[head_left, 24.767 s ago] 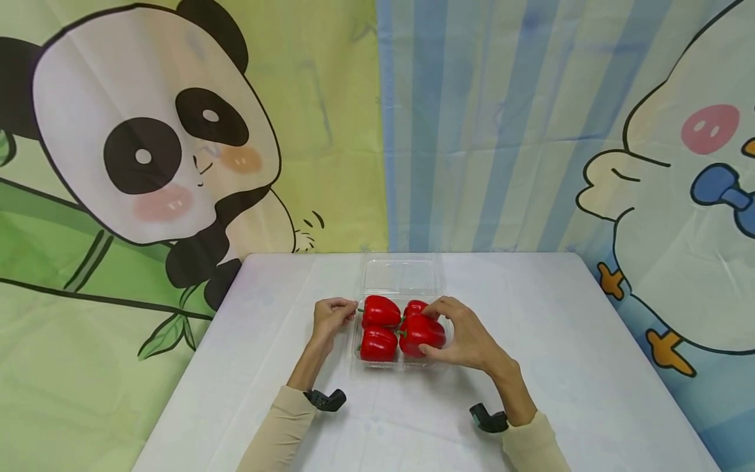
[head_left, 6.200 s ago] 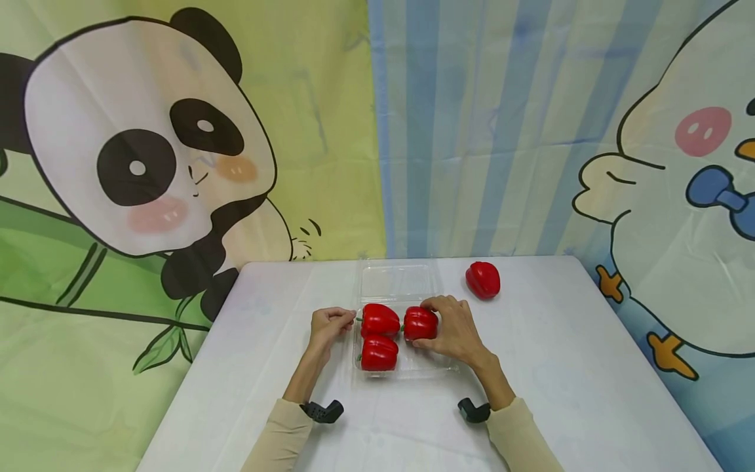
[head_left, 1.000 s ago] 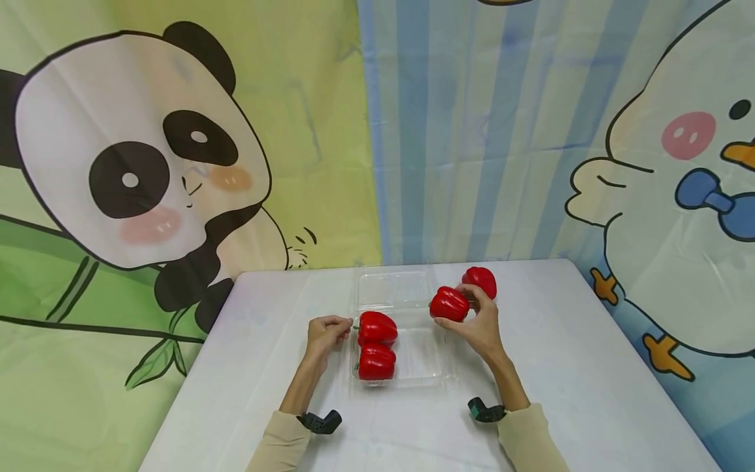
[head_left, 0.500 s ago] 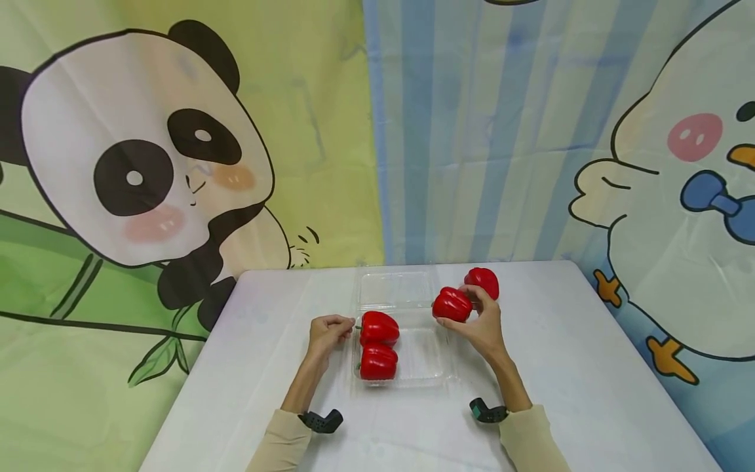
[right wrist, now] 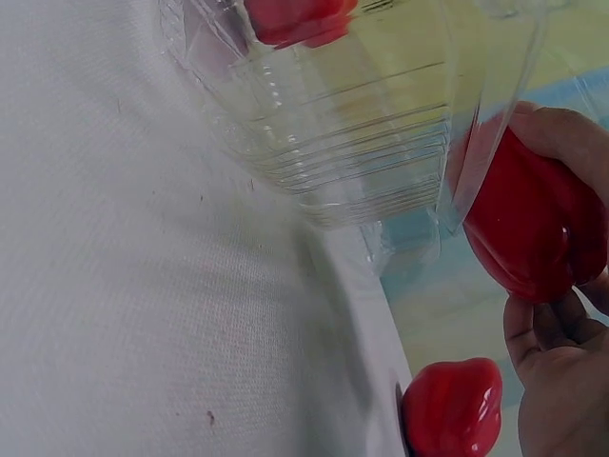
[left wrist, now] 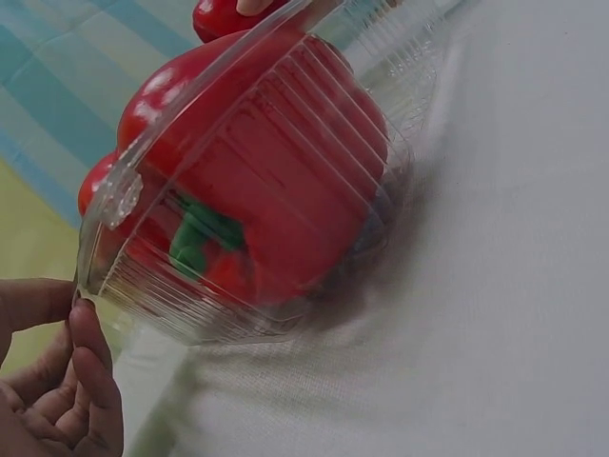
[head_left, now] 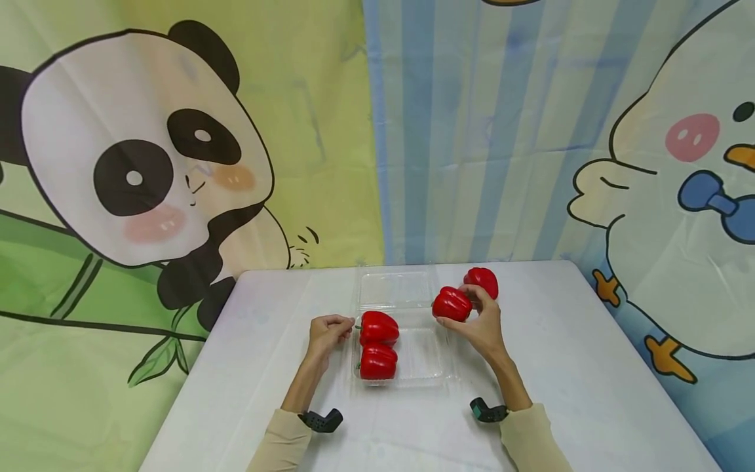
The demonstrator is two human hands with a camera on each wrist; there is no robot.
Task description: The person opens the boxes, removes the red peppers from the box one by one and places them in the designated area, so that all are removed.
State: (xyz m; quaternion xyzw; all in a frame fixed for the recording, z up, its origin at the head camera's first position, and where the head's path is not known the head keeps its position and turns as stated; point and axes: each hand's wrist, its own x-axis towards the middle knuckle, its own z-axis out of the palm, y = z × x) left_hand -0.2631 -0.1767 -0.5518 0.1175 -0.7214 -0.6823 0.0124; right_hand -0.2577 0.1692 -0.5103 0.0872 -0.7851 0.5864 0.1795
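Note:
A red bell pepper [head_left: 451,304] is held between the thumb and fingers of my right hand [head_left: 480,322], raised above the back right part of a clear plastic clamshell box [head_left: 421,357]. In the right wrist view the held pepper [right wrist: 533,214] hangs just past the box's wall. My left hand [head_left: 327,334] pinches the box's left rim between thumb and fingers, which the left wrist view shows closely. Two more red bell peppers, a rear one [head_left: 379,328] and a front one [head_left: 378,362], lie in the box's left half with green stems facing left.
Another red bell pepper [head_left: 482,280] lies on the white table [head_left: 560,367] behind my right hand. The box's clear lid [head_left: 395,288] is folded back toward the table's rear edge. A printed curtain [head_left: 460,131] hangs behind the table.
Earlier, several bell peppers sat in the box. One was set down at the back right, then my right hand lifted another out. Over the last second both hands are almost still.

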